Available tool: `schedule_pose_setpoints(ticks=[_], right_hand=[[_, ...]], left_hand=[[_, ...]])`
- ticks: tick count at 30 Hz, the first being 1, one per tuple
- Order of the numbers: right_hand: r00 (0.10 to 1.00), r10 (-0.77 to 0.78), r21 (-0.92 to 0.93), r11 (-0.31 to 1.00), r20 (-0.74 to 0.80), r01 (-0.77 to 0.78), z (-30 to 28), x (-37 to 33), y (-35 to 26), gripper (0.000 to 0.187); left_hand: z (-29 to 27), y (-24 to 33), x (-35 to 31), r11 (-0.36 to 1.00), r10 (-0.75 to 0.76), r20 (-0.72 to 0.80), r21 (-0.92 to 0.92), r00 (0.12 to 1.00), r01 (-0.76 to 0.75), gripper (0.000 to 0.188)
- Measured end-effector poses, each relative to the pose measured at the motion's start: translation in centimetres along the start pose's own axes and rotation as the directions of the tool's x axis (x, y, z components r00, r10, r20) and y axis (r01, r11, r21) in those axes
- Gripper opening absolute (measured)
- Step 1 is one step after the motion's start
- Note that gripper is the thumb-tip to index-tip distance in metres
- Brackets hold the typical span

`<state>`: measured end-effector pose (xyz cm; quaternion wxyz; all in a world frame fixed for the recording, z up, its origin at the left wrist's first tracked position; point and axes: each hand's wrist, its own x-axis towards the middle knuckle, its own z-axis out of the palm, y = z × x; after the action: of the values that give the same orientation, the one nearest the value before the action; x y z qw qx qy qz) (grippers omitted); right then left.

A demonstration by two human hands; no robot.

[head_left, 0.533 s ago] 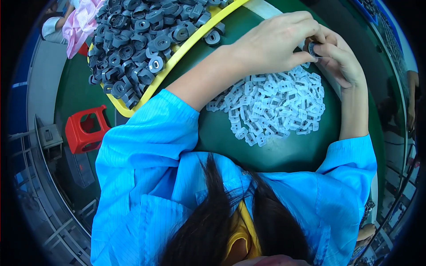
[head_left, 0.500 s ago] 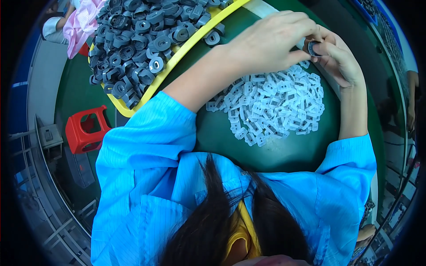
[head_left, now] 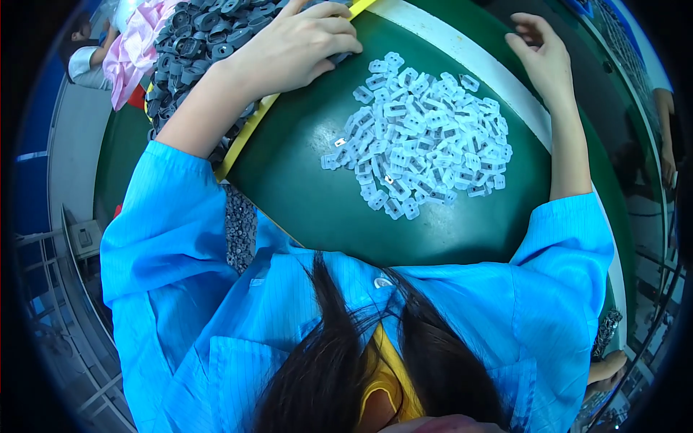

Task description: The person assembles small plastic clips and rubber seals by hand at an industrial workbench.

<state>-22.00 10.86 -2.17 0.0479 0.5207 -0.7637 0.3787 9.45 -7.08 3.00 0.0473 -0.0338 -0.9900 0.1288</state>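
Watching remotely, I see my left grip curled over the yellow tray by the grey parts; I cannot tell whether it pinches one. My right grip hangs spread and bare. Between both grips, translucent pieces lie heaped on the green counter, probably for easy reach; the tray likely stops the grey parts spilling

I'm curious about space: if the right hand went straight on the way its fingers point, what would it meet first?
Probably nothing: ahead of the right hand, the way looks free to the picture's top edge, though its height above the green surface is unclear.
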Motion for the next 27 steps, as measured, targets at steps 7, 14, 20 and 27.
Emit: schedule_pose_setpoints(ticks=[7, 14, 20, 27], right_hand=[[0.815, -0.164, 0.236, 0.971, 0.556, 0.034, -0.5, -2.2, -6.5, 0.024], [0.895, -0.005, 0.166, 0.983, 0.445, -0.077, -0.3, -1.9, -6.6, 0.021], [0.904, -0.107, 0.111, 0.992, 0.413, 0.067, -0.1, -2.4, -7.2, 0.016], [0.849, 0.013, 0.263, 0.948, 0.529, -0.179, -0.9, -2.2, -7.6, 0.015]], left_hand=[[-0.7, 2.1, 5.9, 0.817, -0.240, -0.199, -0.570, 0.950, 0.087, 0.041], [2.5, 3.8, 9.7, -0.712, -0.480, 0.223, -0.664, 0.849, -0.228, 0.025], [5.4, 4.3, 9.5, -0.286, -0.587, 0.162, -0.958, 0.793, -0.015, 0.040], [2.9, 6.0, 9.4, 0.222, -0.713, -0.028, -0.957, 0.700, 0.187, 0.034]])
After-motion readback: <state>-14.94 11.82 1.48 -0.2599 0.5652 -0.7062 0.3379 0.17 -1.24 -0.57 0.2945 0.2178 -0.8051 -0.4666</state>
